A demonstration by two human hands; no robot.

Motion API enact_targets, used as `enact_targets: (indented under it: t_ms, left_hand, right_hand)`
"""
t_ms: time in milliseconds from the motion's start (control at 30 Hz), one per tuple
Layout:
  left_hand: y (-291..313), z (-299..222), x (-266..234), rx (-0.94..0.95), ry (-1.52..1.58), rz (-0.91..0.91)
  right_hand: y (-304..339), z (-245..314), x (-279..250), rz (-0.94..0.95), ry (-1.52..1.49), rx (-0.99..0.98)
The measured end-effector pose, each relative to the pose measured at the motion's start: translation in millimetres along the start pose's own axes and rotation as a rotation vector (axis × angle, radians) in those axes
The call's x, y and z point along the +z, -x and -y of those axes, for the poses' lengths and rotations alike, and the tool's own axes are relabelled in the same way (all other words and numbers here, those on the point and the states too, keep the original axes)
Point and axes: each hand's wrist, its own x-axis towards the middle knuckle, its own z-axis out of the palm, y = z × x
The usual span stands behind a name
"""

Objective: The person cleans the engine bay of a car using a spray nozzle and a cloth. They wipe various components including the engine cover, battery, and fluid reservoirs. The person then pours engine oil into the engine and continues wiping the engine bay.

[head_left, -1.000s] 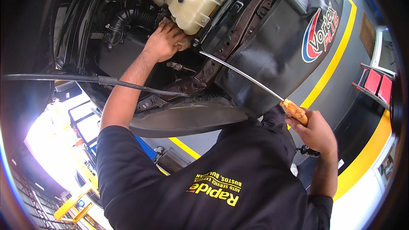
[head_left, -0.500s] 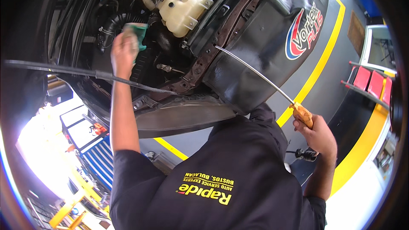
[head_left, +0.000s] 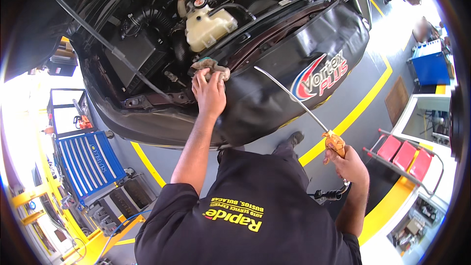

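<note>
Orange-handled and slim in its metal shaft, the long tool (head_left: 318,121) is in the right hand (head_left: 347,165), whose fingers wrap firmly round the grip, to the right of the glossy black cover (head_left: 255,103) draped over the car's side. Its long axis runs on a slant: the grip lies toward the person and right of the cover, while the bare tip points away and to the left, above the cover's middle; whether the tip touches it, I cannot tell. At the cover's left end, the left hand (head_left: 210,94) clutches a crumpled brownish rag (head_left: 212,67) with a greenish patch. The cover's surface is creased and shiny, carrying a red, white and blue emblem (head_left: 319,76). Just beyond the cover lies the open engine bay, with a cream-coloured reservoir (head_left: 208,32). Grey floor with a yellow stripe (head_left: 351,130) stretches to the right of the cover, and farther that way stand red seats (head_left: 405,155). Well off to the cover's left is a blue tool cabinet (head_left: 91,162).
</note>
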Motion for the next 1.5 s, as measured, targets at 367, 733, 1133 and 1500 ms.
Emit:
enact_targets:
  t_ms: [367, 733, 1133, 1500]
  left_hand:
    - [-97, -88, 81, 0.4, -0.174, 0.136]
    - [-121, -115, 148, -0.417, -0.224, -0.201]
    - [-181, -216, 160, -0.299, -0.325, 0.262]
    - [-260, -225, 160, 0.21, -0.11, 0.183]
  right_hand:
    - [-64, -44, -157, 0.127, 0.063, -0.167]
    - [-91, -61, -257, 0.121, -0.007, -0.257]
    - [-151, -21, -348, 0.062, 0.067, -0.235]
    - [-200, 61, -423, 0.08, 0.181, -0.23]
